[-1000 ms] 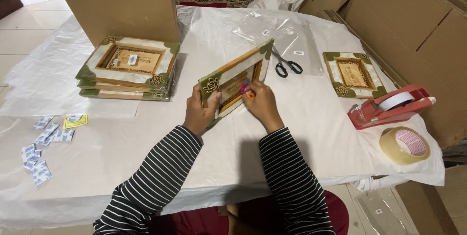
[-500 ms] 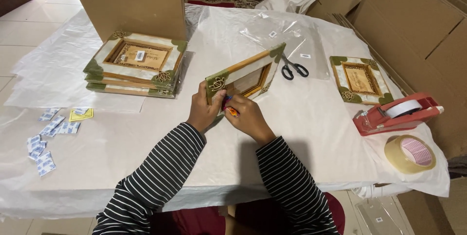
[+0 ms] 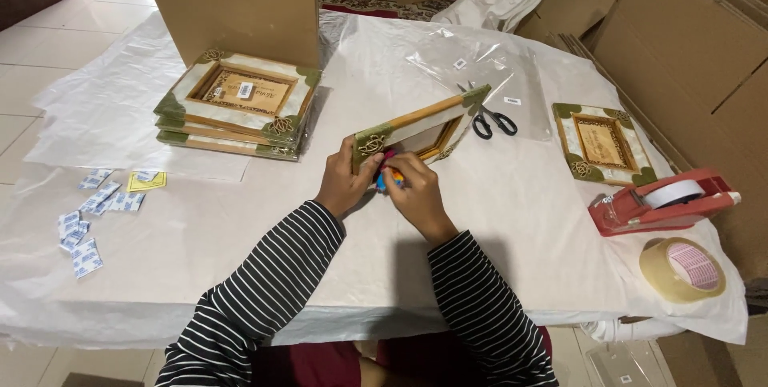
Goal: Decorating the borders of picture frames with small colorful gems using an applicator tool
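A worktop [image 3: 200, 227] draped in white sheeting is filling the frame, with cardboard boxes [image 3: 240, 3] standing along its far edge and the right side. At centre, the left hand [image 3: 344, 183] is gripping the near corner of a green-cornered picture frame [image 3: 416, 127], holding it tilted on edge. The right hand [image 3: 416, 191] is closing around a small orange and blue object [image 3: 390, 179] pressed against the frame's lower edge; what it is cannot be told. Scissors [image 3: 488, 121] are lying just beyond the frame. A stack of frames [image 3: 240, 103] is sitting at upper left, another single frame [image 3: 602, 143] at right, near a red tape dispenser [image 3: 660, 201] and a tape roll [image 3: 682, 268].
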